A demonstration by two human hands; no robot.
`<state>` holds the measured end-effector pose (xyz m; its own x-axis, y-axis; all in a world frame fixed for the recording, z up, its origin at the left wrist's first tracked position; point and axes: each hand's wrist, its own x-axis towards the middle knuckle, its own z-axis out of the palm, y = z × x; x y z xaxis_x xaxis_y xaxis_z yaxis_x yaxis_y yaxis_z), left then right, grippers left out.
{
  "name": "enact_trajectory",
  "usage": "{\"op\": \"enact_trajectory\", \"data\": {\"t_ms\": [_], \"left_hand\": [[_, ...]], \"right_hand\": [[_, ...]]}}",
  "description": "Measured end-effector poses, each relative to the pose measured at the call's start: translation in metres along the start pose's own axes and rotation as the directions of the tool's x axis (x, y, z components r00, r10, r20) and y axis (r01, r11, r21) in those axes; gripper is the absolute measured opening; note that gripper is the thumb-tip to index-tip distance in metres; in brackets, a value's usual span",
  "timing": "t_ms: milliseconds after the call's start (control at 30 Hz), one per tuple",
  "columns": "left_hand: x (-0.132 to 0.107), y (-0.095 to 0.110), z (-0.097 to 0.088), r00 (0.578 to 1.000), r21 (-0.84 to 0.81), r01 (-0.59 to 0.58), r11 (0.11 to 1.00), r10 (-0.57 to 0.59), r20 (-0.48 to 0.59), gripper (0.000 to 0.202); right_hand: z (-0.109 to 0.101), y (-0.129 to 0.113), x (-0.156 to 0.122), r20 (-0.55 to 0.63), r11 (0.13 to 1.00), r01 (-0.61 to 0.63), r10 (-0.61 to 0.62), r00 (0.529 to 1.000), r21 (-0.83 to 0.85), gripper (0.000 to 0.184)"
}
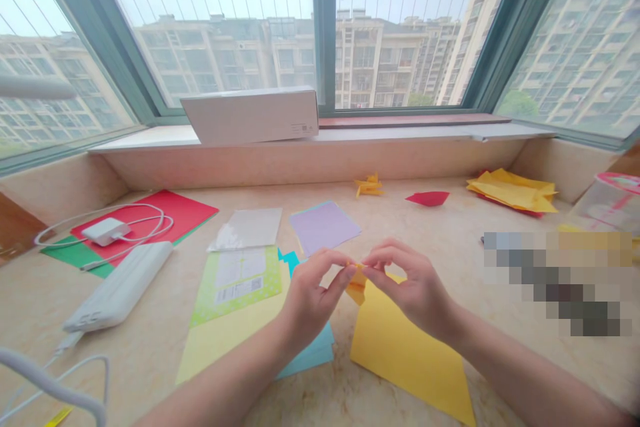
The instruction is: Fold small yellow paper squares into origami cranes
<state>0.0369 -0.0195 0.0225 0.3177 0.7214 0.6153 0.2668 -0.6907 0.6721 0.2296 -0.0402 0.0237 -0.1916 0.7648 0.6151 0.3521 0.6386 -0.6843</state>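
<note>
Between my two hands, above the sill, is a small folded piece of orange-yellow paper. My left hand pinches its left side with thumb and forefinger. On the other side my right hand pinches its upper right edge, the fingertips of both hands nearly meeting. Fingers cover much of the piece, so its full shape is hidden. Under my right hand lies a large yellow sheet. Below my left hand and wrist are a light blue sheet and a pale yellow sheet.
A lilac paper stack, green-patterned packet, small folded yellow pieces, a red folded piece and yellow papers lie around. At left are a power bank, charger and red sheet. A white box stands behind.
</note>
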Motion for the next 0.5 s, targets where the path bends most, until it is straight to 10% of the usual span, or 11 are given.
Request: {"op": "enact_trajectory", "data": {"t_ms": [500], "left_hand": [[-0.0016, 0.0036, 0.0021, 0.997, -0.057, 0.08, 0.995, -0.08, -0.002, 0.009]], "right_hand": [[0.001, -0.0036, 0.0002, 0.022, 0.974, -0.192, 0.191, 0.981, 0.121, 0.005]]}}
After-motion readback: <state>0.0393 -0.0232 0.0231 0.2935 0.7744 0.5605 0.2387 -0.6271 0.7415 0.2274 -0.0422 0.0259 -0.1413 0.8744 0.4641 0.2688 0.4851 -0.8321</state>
